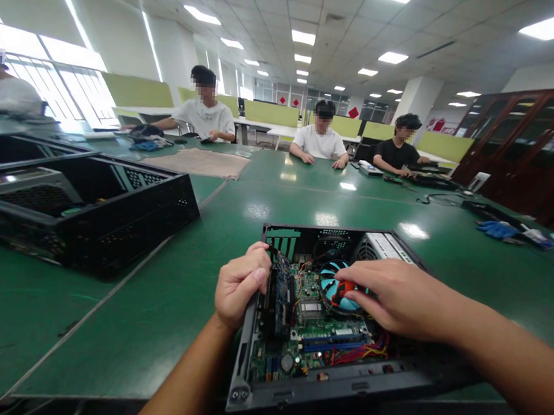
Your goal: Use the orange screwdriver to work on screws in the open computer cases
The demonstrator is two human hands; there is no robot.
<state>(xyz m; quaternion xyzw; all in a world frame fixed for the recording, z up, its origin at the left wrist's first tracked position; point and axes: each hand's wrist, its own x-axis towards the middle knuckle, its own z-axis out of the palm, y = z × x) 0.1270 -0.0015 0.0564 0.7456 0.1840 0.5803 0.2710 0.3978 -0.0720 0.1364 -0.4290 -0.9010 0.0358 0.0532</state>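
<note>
An open black computer case (289,393) lies in front of me with its inside facing up. My left hand (244,284) is closed around its left rim, beside an upright expansion card (282,295); the fingertips are partly hidden. Over the blue-bladed cooling fan (330,270), my right hand (388,296) has its thumb and fingers closed about an orange-and-black piece (344,293). Whether that piece belongs to the fan or is a separate tool, I cannot tell. Around the fan shows the green motherboard (306,347), with coloured cables (362,353) near the front.
Another open computer case (130,217) stands on the green table (204,328) at left. A brown mat (198,162) lies farther back. Blue gloves (498,230) and parts lie at right. Several people sit around the far side, one in a black shirt (397,153).
</note>
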